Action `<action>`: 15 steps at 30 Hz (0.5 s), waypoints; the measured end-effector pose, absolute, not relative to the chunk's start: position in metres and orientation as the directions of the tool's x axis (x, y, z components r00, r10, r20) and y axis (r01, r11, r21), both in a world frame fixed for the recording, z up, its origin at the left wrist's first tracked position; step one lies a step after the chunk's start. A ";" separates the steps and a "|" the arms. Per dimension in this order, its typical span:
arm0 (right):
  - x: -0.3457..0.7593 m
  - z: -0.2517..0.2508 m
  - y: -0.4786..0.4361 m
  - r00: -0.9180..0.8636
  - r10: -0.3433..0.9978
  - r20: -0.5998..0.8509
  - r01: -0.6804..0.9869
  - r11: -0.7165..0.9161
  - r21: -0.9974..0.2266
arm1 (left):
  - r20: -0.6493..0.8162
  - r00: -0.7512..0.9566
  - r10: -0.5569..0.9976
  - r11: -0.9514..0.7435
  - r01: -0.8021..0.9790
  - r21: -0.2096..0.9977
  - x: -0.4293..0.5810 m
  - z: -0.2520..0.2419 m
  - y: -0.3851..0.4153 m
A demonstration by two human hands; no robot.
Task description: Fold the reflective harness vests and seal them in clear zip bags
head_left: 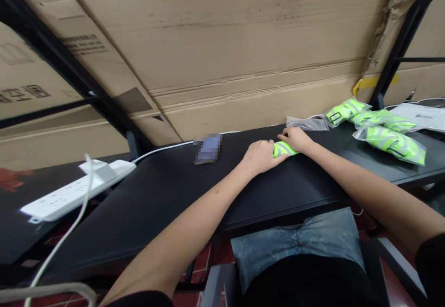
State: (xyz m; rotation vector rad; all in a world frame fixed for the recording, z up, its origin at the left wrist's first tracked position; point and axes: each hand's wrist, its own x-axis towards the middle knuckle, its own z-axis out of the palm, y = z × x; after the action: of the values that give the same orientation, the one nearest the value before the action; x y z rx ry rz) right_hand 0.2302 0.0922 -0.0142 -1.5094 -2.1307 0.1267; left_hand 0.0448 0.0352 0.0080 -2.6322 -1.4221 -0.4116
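Note:
On the black tabletop lies a folded or rolled neon-yellow reflective vest with grey stripes, partly covered by my hands. My left hand is closed around its left end, thumb along the near side. Over the right end rests my right hand, its fingers curled onto the vest. Behind my right hand is a clear plastic bag, lying crumpled. Farther right sit several similar neon bundles packed in clear bags, the nearest being a bagged neon bundle.
A phone-like object, blurred out, lies left of my hands. A white power strip with a plugged adapter and cables is at the far left. Large cardboard stands behind the table, between black metal posts. A white packet lies far right.

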 end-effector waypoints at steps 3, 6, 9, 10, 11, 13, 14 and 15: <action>0.228 -0.009 0.084 -0.218 0.903 0.371 0.865 0.355 -0.356 | 0.271 0.573 0.773 -0.590 0.807 -0.023 0.045 0.006 0.028; 0.227 -0.005 0.078 -0.188 0.898 0.397 0.838 0.358 -0.412 | 0.277 0.599 0.751 -0.619 0.785 -0.017 0.044 0.001 0.031; 0.225 -0.004 0.076 -0.150 0.913 0.379 0.777 0.346 -0.526 | 0.251 0.599 0.760 -0.628 0.776 0.051 0.048 -0.001 0.037; 0.225 -0.005 0.076 -0.141 0.916 0.375 0.755 0.344 -0.558 | 0.250 0.588 0.769 -0.620 0.781 0.071 0.050 -0.001 0.038; 0.225 -0.006 0.078 -0.130 0.918 0.374 0.734 0.343 -0.586 | 0.253 0.572 0.780 -0.607 0.791 0.082 0.053 -0.001 0.038; 0.225 -0.007 0.081 -0.100 0.925 0.366 0.685 0.331 -0.649 | 0.254 0.527 0.811 -0.562 0.823 0.086 0.061 0.000 0.038; 0.226 -0.008 0.082 -0.080 0.933 0.350 0.649 0.315 -0.693 | 0.247 0.509 0.824 -0.542 0.836 0.086 0.064 0.000 0.038; 0.227 -0.008 0.083 -0.060 0.944 0.325 0.605 0.293 -0.740 | 0.239 0.499 0.833 -0.530 0.844 0.085 0.067 0.000 0.038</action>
State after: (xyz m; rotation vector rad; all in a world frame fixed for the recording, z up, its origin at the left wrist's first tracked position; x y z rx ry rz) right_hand 0.2265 0.0828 -0.0078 -1.4053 -1.7616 0.5335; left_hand 0.0669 0.0381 0.0004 -2.6825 -1.5007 -0.3903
